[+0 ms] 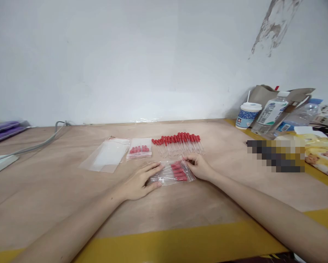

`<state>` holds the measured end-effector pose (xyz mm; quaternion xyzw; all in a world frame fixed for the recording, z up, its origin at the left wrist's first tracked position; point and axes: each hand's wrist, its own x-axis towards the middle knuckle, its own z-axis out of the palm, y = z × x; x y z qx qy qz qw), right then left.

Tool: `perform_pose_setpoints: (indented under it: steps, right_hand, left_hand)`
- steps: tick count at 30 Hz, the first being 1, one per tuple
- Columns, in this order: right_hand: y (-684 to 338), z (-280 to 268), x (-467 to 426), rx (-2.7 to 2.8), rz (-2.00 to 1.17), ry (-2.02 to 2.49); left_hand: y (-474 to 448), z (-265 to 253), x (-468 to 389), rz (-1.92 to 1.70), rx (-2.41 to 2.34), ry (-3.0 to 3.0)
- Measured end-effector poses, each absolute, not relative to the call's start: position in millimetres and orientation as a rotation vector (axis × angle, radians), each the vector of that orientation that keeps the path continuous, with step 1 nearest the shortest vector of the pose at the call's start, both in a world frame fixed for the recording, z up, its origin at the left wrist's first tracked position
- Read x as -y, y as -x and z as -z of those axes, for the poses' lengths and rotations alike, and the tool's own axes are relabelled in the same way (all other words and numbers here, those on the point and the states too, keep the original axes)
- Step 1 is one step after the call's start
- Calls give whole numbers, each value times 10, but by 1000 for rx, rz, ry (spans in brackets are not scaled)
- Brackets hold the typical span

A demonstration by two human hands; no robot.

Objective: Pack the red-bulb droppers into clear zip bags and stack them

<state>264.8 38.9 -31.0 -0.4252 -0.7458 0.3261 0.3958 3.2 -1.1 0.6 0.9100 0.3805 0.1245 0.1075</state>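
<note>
A clear zip bag (166, 179) lies flat on the table before me, with several red-bulbed droppers (179, 171) inside, bulbs to the right. My left hand (139, 180) rests at the bag's left end, fingers apart and lying on its edge. At the upper right corner, the fingers of my right hand (198, 165) pinch the bag's edge. Just beyond the bag, loose red-bulbed droppers (180, 140) lie in a row, clear stems toward me. Left of them sits a stack of filled bags (140, 148), and farther left are flat clear bags (107, 155).
A lidded paper cup (247, 117) with a straw and a plastic bottle (272, 113) stand at the back right. Near them lie a yellow package (324, 153) and a pixelated dark object (276, 156). Purple packs (6, 130) and a grey cable (40, 140) are at left.
</note>
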Motion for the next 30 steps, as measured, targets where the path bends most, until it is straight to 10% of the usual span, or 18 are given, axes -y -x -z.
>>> perform_pose_setpoints:
  steps: [18,30]
  right_hand:
    - [-2670,65,-199,1588,-1237,1075]
    - [-2126,-352,-679,989,-1431,841]
  left_hand:
    - [-25,20,25,-535,-1159,-2736]
    - [825,-48,-524,-408,-2524,-2138]
